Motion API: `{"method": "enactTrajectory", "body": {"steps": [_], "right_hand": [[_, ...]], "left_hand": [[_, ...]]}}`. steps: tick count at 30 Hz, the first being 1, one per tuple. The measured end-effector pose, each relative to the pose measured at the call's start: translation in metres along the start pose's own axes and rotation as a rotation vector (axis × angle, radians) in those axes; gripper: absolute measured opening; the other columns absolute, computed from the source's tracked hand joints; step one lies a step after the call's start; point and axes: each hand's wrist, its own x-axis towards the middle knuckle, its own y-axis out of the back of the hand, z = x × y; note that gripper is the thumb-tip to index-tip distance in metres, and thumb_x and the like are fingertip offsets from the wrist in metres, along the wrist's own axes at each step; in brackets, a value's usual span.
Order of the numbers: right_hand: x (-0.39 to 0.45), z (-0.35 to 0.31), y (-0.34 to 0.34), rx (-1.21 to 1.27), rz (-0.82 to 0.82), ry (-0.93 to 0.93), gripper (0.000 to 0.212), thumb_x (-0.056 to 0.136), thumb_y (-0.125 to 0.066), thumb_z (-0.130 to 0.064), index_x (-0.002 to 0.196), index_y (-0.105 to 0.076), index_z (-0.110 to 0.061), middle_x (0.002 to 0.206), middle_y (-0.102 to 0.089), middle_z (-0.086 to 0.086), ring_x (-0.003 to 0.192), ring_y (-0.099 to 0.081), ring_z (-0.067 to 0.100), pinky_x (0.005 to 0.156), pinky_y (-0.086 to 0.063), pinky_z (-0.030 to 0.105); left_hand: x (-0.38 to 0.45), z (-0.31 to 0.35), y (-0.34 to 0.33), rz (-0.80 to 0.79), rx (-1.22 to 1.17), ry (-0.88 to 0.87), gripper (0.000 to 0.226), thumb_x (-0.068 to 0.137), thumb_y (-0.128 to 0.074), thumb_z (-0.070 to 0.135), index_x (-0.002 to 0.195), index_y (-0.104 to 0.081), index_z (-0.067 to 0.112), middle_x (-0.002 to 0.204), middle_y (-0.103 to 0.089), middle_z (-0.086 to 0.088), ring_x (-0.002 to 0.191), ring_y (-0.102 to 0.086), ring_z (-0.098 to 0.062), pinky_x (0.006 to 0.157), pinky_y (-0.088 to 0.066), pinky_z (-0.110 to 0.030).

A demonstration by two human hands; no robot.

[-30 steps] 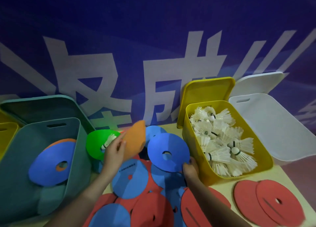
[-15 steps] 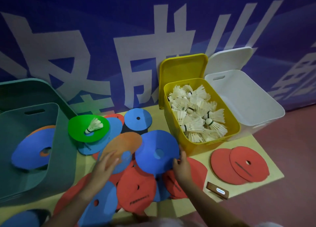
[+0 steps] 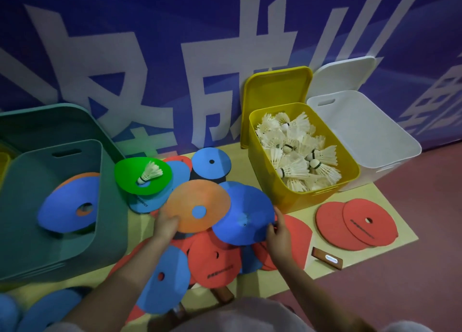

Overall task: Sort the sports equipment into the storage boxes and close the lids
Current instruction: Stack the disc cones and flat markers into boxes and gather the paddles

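Most of the sorting is waiting: I am pinching an orange disc point(image 3: 198, 205) with my left hand point(image 3: 166, 225) and a blue disc point(image 3: 243, 215) with my right hand point(image 3: 278, 234), mid-frame. Shuttlecocks are filling the yellow box point(image 3: 295, 201); the green box point(image 3: 110, 206) at left is holding a few discs; one shuttlecock point(image 3: 150, 173) is lying loose. All lids are standing open. My arms are hiding some of the pile, and the white box point(image 3: 390, 141) is looking empty.

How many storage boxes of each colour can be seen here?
Teal box: 1
Yellow box: 2 (the second is only a sliver at the left edge)
White box: 1
Total: 4
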Motion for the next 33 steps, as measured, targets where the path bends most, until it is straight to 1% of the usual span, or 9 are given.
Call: {"method": "enactTrajectory", "body": {"steps": [3,6,9,12,17,20,23,28,33], "right_hand": [[-0.014,-0.018,-0.009,0.069,0.061,-0.057,0.052,0.087,-0.036,-0.026,0.138,-0.042,-0.031,0.111,-0.065,0.001,0.09,-0.064,0.023,0.072,-0.052,0.042],[-0.026,-0.036,-0.019,0.154,0.113,-0.071,0.045,0.095,-0.038,-0.007,0.138,-0.046,-0.018,0.109,-0.063,-0.003,0.091,-0.061,0.011,0.071,-0.048,0.035],[-0.033,-0.051,-0.038,0.182,0.148,-0.077,0.045,0.096,-0.037,-0.005,0.138,-0.048,-0.014,0.125,-0.06,0.004,0.107,-0.059,0.024,0.083,-0.05,0.041],[-0.043,-0.068,-0.067,0.23,0.163,-0.082,0.043,0.095,-0.037,-0.007,0.136,-0.049,-0.012,0.13,-0.057,0.007,0.114,-0.055,0.025,0.084,-0.045,0.036],[-0.057,-0.093,-0.124,0.269,0.165,-0.064,0.042,0.094,-0.037,-0.002,0.132,-0.052,-0.011,0.09,-0.058,0.008,0.068,-0.048,0.013,0.056,-0.038,0.021],[-0.07,-0.113,-0.158,0.29,0.144,-0.028,0.04,0.094,-0.036,0.004,0.129,-0.053,-0.005,0.097,-0.054,0.01,0.079,-0.049,0.018,0.054,-0.039,0.009],[-0.082,-0.132,-0.186,0.331,0.083,-0.012,0.04,0.096,-0.037,0.001,0.131,-0.053,-0.01,0.097,-0.055,0.006,0.087,-0.052,0.027,0.071,-0.045,0.035],[-0.085,-0.145,-0.215,0.291,0.047,0.027,0.037,0.095,-0.039,-0.003,0.125,-0.055,-0.017,0.089,-0.057,-0.004,0.076,-0.052,0.017,0.061,-0.038,0.03],[-0.082,-0.153,-0.219,0.257,0.075,0.004,0.037,0.095,-0.038,-0.005,0.125,-0.054,-0.017,0.086,-0.057,0.003,0.072,-0.05,0.017,0.059,-0.035,0.03]], "left_hand": [[-0.004,0.021,0.018,0.017,-0.077,-0.118,0.064,0.082,-0.045,-0.007,0.143,-0.036,0.01,0.135,-0.051,-0.011,0.121,-0.05,-0.029,0.102,-0.04,-0.042],[-0.008,0.05,0.055,0.002,-0.132,-0.25,0.062,0.088,-0.04,-0.007,0.144,-0.033,0.019,0.128,-0.049,-0.001,0.113,-0.05,-0.022,0.096,-0.044,-0.037],[-0.008,0.074,0.106,0.021,-0.172,-0.374,0.055,0.091,-0.039,-0.004,0.141,-0.034,0.018,0.125,-0.048,-0.001,0.106,-0.048,-0.02,0.08,-0.042,-0.03],[0.0,0.085,0.163,0.089,-0.2,-0.463,0.058,0.084,-0.042,0.006,0.14,-0.035,0.022,0.128,-0.046,0.001,0.108,-0.047,-0.019,0.088,-0.041,-0.033],[0.021,0.065,0.25,0.212,-0.106,-0.449,0.062,0.084,-0.042,0.007,0.143,-0.031,0.022,0.132,-0.046,-0.003,0.102,-0.052,-0.02,0.077,-0.046,-0.025],[0.038,0.039,0.291,0.247,0.001,-0.418,0.069,0.073,-0.039,0.016,0.141,-0.033,0.02,0.134,-0.049,-0.01,0.111,-0.052,-0.031,0.085,-0.045,-0.04],[0.056,0.012,0.314,0.273,0.145,-0.369,0.061,0.084,-0.043,-0.002,0.142,-0.033,0.012,0.134,-0.05,-0.016,0.116,-0.051,-0.037,0.086,-0.043,-0.041],[0.092,-0.023,0.322,0.227,0.362,-0.285,0.068,0.086,-0.056,0.003,0.147,-0.027,0.014,0.129,-0.056,-0.019,0.109,-0.056,-0.039,0.083,-0.049,-0.044],[0.119,-0.034,0.301,0.121,0.47,-0.172,0.074,0.092,-0.056,0.018,0.151,-0.014,0.011,0.134,-0.051,-0.025,0.118,-0.052,-0.041,0.095,-0.043,-0.046]]}}
